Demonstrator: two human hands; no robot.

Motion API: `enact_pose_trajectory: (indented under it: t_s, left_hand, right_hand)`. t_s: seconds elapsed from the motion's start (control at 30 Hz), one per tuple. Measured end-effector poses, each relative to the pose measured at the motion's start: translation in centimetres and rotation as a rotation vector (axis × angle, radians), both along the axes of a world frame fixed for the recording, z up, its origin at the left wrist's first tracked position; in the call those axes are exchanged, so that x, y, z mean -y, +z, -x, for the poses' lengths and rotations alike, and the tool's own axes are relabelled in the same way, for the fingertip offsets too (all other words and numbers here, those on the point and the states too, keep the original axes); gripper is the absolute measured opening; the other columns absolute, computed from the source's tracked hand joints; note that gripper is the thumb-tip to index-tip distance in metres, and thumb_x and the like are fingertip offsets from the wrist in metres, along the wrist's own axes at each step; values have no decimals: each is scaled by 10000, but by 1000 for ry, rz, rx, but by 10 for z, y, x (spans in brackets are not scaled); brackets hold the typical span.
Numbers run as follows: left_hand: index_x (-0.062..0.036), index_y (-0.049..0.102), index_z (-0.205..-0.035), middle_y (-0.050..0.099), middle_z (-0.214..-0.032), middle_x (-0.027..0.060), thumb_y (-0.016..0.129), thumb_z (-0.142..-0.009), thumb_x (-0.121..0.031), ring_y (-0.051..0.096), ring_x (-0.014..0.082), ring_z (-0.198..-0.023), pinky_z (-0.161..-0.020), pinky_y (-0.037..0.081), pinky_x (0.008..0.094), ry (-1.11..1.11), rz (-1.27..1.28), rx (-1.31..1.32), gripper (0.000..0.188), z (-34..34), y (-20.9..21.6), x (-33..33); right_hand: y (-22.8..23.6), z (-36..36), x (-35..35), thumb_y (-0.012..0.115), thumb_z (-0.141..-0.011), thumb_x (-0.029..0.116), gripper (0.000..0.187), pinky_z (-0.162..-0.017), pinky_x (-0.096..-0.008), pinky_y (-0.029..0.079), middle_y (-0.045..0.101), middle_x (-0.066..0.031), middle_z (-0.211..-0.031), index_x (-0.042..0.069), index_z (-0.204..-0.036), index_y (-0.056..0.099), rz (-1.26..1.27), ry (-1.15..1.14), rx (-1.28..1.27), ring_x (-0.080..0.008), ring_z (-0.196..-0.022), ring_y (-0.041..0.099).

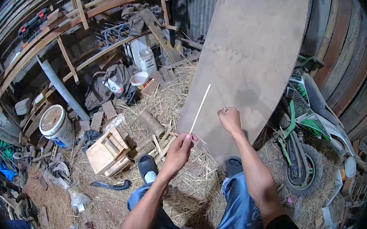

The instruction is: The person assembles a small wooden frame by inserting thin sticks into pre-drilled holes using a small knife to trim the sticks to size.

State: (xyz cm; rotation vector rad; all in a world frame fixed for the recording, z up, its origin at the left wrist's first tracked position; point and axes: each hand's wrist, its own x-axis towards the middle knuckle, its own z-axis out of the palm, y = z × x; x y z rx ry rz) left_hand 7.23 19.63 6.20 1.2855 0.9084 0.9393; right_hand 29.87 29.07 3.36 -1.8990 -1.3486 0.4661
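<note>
My left hand (pixel 180 149) is closed round the lower end of a thin pale wooden strip (pixel 200 107), thumb pressed on it. The strip slants up and to the right, over the edge of a large brown board (pixel 251 41). To its right, my right hand (pixel 230 119) is a closed fist in front of the board. From that fist a thin, dark, pointed tool (pixel 221 98) sticks upward; its handle is hidden and I cannot make out its kind. Strip and tool are apart.
A wooden block stool (pixel 107 152) and a curved dark-handled tool (pixel 111 185) lie left of my feet, among straw and offcuts. Farther left stands a white bucket (pixel 56 126). A green and white motorbike (pixel 301 143) is at the right, beside the board.
</note>
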Motion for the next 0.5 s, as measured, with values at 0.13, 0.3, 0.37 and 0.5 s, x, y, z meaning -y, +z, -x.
enact_pose_trajectory:
  t_s: [0.13,0.3,0.37,0.5]
  left_hand:
    - [-74,537,-1017,356,-640,-68,411,-991,-285,296,28,-524,-457,229,195,12,-90,-40,247,-7,9,9]
    - [-85,532,-1040,370,-637,-69,433,-985,-279,302,20,-514,-446,220,188,56,-55,44,225,-12,10,6]
    - [-84,531,-1041,371,-636,-69,440,-983,-278,305,19,-512,-444,214,187,69,-102,39,222,-8,9,5]
    - [-67,521,-1053,375,-630,-59,401,-994,-280,299,26,-507,-440,207,188,-24,-82,136,251,-5,6,5]
  right_hand:
    - [4,14,3,574,-764,222,286,-618,-444,477,592,-244,-612,-41,-659,618,-161,28,-30,-384,-618,620]
    - [14,24,7,583,-795,218,317,-549,-419,436,547,-223,-547,-41,-613,573,-363,41,-106,-375,-528,565]
    - [24,34,14,587,-805,218,336,-531,-406,417,519,-217,-526,-45,-601,550,-391,49,-121,-353,-491,532]
    - [22,32,17,599,-812,225,367,-513,-385,399,485,-203,-504,-54,-586,523,-439,34,-99,-284,-445,478]
